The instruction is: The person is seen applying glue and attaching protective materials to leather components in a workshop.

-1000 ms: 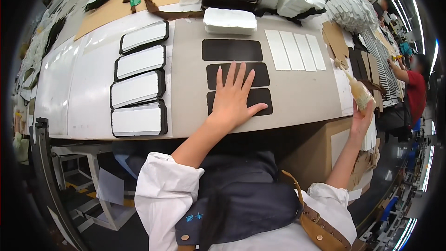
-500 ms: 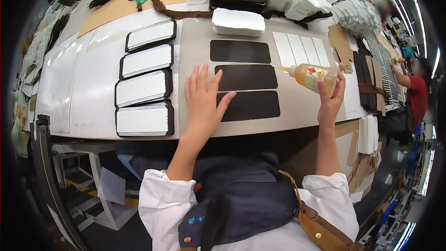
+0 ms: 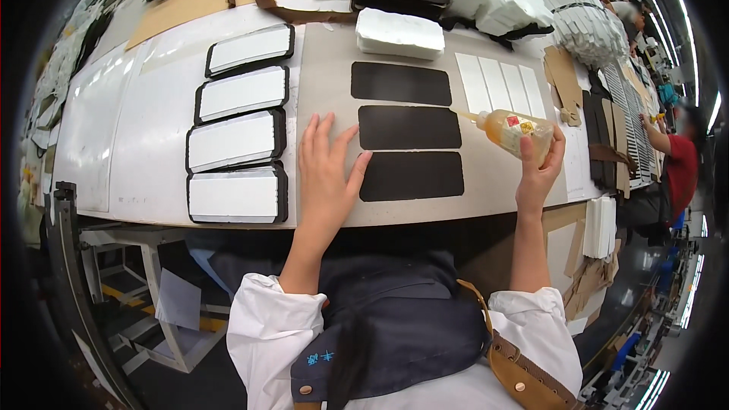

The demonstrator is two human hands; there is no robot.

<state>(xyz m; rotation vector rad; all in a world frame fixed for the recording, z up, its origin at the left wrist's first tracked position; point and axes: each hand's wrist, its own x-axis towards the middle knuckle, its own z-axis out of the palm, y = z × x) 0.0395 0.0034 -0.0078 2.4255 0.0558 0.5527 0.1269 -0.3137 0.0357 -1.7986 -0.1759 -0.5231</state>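
Observation:
My left hand (image 3: 325, 171) lies with fingers spread on the grey board, just left of three black rounded rectangular panels. Its thumb tip is at the left edge of the nearest panel (image 3: 411, 177); the middle panel (image 3: 410, 127) and far panel (image 3: 401, 83) lie beyond in a column. In my right hand (image 3: 541, 171) is a clear squeeze bottle (image 3: 510, 130) of yellowish liquid, tilted on its side. Its thin nozzle points left, over or close to the middle panel's right end; whether it touches cannot be told.
Several black-edged panel stacks topped with white strips (image 3: 234, 196) stand at left. A white stack (image 3: 400, 33) sits behind the black panels. White strips (image 3: 497, 85) lie at right, beside brown and black pieces. Farther right is a person in a red shirt (image 3: 683, 163).
My left hand has drawn slightly left and nearer, so its fingers no longer overlap the middle panel. The bottle keeps about the same place over the panels; the view has shifted a little.

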